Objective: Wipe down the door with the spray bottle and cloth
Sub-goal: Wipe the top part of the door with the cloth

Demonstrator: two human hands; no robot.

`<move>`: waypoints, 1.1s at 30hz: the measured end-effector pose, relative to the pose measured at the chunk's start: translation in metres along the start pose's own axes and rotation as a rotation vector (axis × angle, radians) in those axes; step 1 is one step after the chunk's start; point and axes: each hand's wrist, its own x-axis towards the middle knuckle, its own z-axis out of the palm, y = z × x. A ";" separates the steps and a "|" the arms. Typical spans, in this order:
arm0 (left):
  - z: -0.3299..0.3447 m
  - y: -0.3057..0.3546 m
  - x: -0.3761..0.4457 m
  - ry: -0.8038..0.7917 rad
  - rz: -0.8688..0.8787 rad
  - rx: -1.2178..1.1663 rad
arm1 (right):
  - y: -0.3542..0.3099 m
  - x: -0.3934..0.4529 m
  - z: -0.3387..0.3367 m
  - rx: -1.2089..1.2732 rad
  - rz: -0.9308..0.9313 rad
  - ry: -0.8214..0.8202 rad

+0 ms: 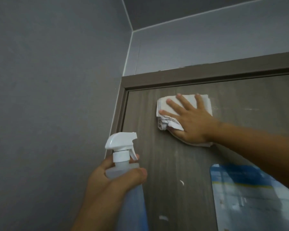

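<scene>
A brown wood-grain door (170,172) fills the right half of the view, its top edge just under the frame. A folded white cloth (167,104) lies flat against the door's upper part. My right hand (192,120) presses on the cloth with straight, spread fingers. Lower left, my left hand (113,179) grips the neck of a clear spray bottle (122,147) with a white trigger head, its nozzle pointing right toward the door. The bottle's lower body is hidden behind my hand and forearm.
The brown door frame (173,77) runs along the top and left of the door. A grey wall (48,97) stands to the left, meeting the ceiling above. A blue and white poster (250,197) is stuck on the door at lower right. Small white marks dot the door.
</scene>
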 end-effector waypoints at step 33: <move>0.016 -0.003 0.011 -0.015 -0.003 -0.044 | 0.011 -0.040 0.012 -0.013 -0.064 -0.009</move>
